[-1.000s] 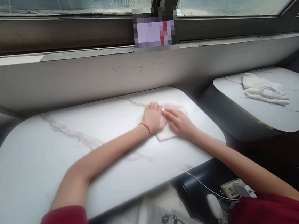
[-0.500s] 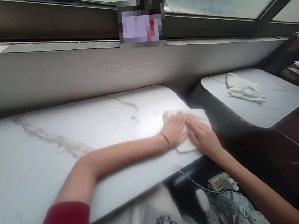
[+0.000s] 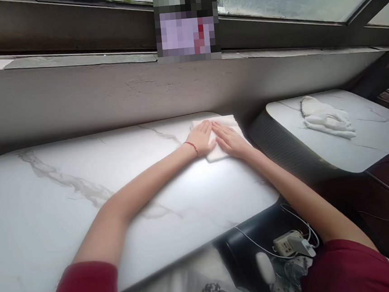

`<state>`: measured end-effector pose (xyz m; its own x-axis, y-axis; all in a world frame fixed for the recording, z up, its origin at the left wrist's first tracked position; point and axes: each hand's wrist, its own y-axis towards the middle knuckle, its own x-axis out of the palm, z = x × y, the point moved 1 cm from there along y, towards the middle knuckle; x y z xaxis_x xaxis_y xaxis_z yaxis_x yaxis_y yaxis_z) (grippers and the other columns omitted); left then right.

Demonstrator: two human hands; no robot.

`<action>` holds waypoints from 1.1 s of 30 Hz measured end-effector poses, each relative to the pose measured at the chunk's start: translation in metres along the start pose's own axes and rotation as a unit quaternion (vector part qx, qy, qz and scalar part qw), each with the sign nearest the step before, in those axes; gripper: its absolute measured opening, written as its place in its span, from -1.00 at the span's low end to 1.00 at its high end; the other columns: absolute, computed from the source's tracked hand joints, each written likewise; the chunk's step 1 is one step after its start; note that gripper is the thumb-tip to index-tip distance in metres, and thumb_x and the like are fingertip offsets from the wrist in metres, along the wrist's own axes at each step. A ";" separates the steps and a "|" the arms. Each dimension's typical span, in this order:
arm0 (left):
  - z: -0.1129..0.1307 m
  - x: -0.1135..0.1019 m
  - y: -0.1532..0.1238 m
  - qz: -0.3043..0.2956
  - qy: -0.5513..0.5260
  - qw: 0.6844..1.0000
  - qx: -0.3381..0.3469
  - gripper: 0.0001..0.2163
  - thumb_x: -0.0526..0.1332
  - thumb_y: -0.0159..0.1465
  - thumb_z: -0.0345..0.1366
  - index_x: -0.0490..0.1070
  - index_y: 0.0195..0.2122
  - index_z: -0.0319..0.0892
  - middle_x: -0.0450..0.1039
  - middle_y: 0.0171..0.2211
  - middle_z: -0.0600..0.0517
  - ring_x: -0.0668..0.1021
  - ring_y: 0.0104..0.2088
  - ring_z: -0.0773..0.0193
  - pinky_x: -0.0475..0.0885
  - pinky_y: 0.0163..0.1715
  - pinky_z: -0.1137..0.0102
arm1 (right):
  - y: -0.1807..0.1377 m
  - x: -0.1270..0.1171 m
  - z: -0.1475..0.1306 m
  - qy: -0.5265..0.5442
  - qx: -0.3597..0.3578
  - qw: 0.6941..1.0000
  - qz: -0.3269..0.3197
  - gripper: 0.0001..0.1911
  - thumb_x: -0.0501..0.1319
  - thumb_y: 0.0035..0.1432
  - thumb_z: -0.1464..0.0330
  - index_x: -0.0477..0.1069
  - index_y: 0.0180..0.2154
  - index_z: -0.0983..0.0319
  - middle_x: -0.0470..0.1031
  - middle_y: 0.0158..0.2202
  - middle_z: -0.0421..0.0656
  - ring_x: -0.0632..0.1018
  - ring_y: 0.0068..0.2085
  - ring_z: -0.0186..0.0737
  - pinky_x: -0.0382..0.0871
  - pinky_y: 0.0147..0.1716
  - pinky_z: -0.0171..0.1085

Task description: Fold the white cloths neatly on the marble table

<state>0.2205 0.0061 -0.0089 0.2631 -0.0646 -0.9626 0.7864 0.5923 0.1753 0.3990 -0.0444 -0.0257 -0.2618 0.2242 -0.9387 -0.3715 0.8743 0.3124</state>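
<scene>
A folded white cloth (image 3: 224, 151) lies flat on the white marble-patterned tabletop (image 3: 170, 180), near its far right corner. My left hand (image 3: 202, 138) rests palm down on the cloth's left part, fingers stretched out, a red string bracelet on the wrist. Flat on the same cloth, my right hand (image 3: 230, 139) presses from the right side with its fingers extended. The fingertips of both hands nearly meet at the cloth's middle. Neither hand grips the cloth; its centre is partly hidden beneath them.
To the right, a second marble-patterned table (image 3: 368, 149) holds a crumpled white cloth (image 3: 328, 118). A wall (image 3: 91, 96) with windows runs behind. Below the front edge are a power strip (image 3: 286, 243) with a plugged-in white charger (image 3: 301, 245), cables and a plastic bag.
Both hands have slid the white cloth away from me and slightly left, from the table's right front edge to its far right corner. My right sleeve has come into view.
</scene>
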 end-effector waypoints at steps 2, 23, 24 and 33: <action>-0.016 -0.003 0.004 0.001 0.000 1.000 -0.017 -0.32 -0.01 0.40 -0.14 -0.01 0.40 -0.58 -0.02 0.45 -0.34 0.08 0.46 0.02 -0.06 0.45 0.21 | 0.020 0.008 0.003 0.003 -0.003 1.000 0.010 -0.36 -0.16 0.39 0.22 0.15 0.38 0.33 0.13 0.43 0.06 0.19 0.44 0.00 0.13 0.40 0.13; -0.075 -0.011 -0.002 0.080 0.011 0.995 -0.058 -0.43 0.03 0.39 -0.13 0.18 0.33 -0.41 0.22 0.36 -0.30 0.31 0.34 -0.05 0.16 0.36 0.12 | 0.089 0.032 -0.008 0.034 -0.007 0.998 0.059 -0.42 -0.05 0.30 0.30 0.33 0.27 0.34 0.32 0.34 0.04 0.33 0.37 0.00 0.22 0.33 0.08; -0.075 -0.012 -0.002 0.078 0.013 0.995 -0.059 -0.43 0.03 0.39 -0.13 0.18 0.32 -0.41 0.22 0.35 -0.30 0.31 0.34 -0.04 0.17 0.36 0.13 | 0.089 0.032 -0.008 0.034 -0.005 0.998 0.060 -0.42 -0.05 0.30 0.31 0.33 0.27 0.33 0.33 0.33 0.03 0.33 0.37 0.00 0.22 0.33 0.08; -0.068 -0.016 -0.012 0.046 0.031 0.996 -0.067 -0.43 0.04 0.37 -0.19 0.19 0.31 -0.49 0.19 0.37 -0.35 0.27 0.36 -0.06 0.12 0.38 0.13 | 0.080 0.024 -0.027 -0.006 0.027 0.999 0.020 -0.41 -0.10 0.36 0.31 0.29 0.31 0.35 0.27 0.37 0.02 0.28 0.39 -0.04 0.18 0.33 0.03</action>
<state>0.1690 0.0545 -0.0101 0.2921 0.0429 -0.9554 0.6774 0.6959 0.2384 0.3385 0.0193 -0.0192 -0.2643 0.2650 -0.9273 -0.3124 0.8862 0.3422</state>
